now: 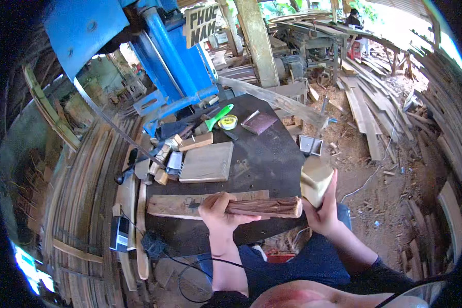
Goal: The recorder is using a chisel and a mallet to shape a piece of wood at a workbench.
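Open-sided wood workshop, dirt floor w/ sawdust, planks stacked and scattered at right, bent strips of wood piled at left. In the middle a dark worktable, w/ a blue machine at its far-left corner. On the table: a flat rectangular board, small wood offcuts just left of it, a green-handled tool, a yellow tape measure beside that, a dark sanding block further right.

Left hand is closed around a rough reddish-brown wood stick, held roughly level over the table's near edge, above a long flat plank lying on the table. Right hand grips a pale wood block from below, thumb up its right side; block sits just right of the stick's end, nearly touching it. A small dark device w/ a black cable rests at the table's near-left corner.
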`<control>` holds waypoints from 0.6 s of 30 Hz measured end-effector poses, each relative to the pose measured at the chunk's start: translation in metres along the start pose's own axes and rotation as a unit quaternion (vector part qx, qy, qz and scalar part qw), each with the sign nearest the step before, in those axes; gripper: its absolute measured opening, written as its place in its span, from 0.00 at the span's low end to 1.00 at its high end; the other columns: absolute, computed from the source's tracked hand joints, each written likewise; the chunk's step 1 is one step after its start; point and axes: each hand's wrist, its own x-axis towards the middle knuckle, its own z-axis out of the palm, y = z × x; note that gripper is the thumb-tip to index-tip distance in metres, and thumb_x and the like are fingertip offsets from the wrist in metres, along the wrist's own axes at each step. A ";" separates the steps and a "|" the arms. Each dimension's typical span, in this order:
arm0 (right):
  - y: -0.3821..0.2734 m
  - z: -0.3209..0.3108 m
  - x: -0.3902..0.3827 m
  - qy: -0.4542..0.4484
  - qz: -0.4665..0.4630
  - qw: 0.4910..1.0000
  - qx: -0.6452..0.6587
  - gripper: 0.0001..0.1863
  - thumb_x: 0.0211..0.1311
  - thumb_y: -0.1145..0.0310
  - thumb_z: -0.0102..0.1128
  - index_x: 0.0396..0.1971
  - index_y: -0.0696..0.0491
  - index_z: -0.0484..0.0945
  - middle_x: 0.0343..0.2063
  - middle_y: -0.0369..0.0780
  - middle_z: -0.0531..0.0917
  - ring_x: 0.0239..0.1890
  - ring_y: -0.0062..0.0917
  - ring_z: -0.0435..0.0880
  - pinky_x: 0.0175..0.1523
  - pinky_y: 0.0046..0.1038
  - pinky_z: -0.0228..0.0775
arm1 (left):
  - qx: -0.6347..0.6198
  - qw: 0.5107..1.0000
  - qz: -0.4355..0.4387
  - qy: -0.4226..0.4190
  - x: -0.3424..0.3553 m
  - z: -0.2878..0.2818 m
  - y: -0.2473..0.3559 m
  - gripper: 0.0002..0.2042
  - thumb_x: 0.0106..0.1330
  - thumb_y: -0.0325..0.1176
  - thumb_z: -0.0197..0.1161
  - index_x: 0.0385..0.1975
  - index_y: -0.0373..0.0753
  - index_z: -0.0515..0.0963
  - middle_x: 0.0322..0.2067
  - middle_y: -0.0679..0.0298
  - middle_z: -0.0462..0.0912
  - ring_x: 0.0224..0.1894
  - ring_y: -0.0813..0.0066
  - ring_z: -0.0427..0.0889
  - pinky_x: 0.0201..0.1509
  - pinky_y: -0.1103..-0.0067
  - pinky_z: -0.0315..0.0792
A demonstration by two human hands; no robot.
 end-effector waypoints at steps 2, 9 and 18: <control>0.004 0.003 -0.005 0.031 -0.035 0.999 0.000 0.51 0.56 0.78 0.66 0.68 0.71 0.36 0.54 0.57 0.73 0.54 0.41 0.78 0.61 0.35 0.66 | 0.014 1.000 0.005 -0.009 0.002 0.001 0.003 0.35 0.25 0.70 0.74 0.15 0.41 0.72 0.14 0.63 0.74 0.17 0.62 0.78 0.22 0.72 0.70; 0.012 0.007 -0.003 0.026 0.024 0.994 0.100 0.32 0.56 0.75 0.67 0.58 0.67 0.62 0.48 0.51 0.78 0.51 0.40 0.80 0.57 0.33 0.69 | 0.049 0.998 0.009 -0.030 0.001 0.005 -0.002 0.36 0.27 0.71 0.73 0.15 0.41 0.72 0.14 0.64 0.75 0.16 0.64 0.77 0.21 0.72 0.70; 0.011 0.002 -0.002 0.018 0.022 0.992 0.126 0.34 0.55 0.75 0.68 0.59 0.67 0.61 0.49 0.52 0.78 0.52 0.42 0.80 0.57 0.33 0.69 | 0.045 0.998 -0.003 -0.038 0.000 0.010 0.002 0.34 0.26 0.67 0.76 0.15 0.40 0.72 0.14 0.64 0.73 0.16 0.64 0.76 0.21 0.72 0.68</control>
